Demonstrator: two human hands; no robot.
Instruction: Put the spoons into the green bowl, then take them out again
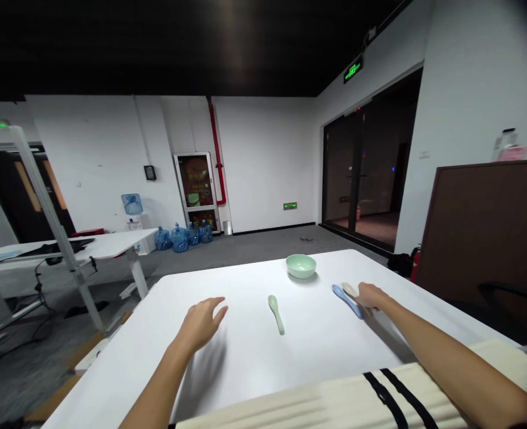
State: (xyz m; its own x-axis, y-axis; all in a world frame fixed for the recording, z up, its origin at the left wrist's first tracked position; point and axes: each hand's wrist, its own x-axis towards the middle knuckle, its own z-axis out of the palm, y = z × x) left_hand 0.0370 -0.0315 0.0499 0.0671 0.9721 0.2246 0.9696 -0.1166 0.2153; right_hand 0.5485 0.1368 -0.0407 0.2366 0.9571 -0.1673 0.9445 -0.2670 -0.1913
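Observation:
My left hand (pixel 202 322) hovers over the left part of the white table (pixel 241 357), its thumb and fingers apart and nothing between them. To its right lies a pale green spoon (pixel 276 314), bowl end pointing away from me. At the right side, my right hand (pixel 372 296) is closed on the handle of a beige spoon (pixel 349 290), whose bowl sticks out beyond the fingers; most of that handle is hidden. A blue spoon (pixel 346 301) lies just left of it, close alongside. Farther back stands a light green bowl (pixel 301 266), upright.
A cream cloth with black stripes (pixel 335 396) runs along the near table edge. On the left is another white table (pixel 115 240) with a metal post (pixel 44 196). Blue water bottles (pixel 180 238) stand by the far wall. A brown partition (pixel 491 238) rises at right.

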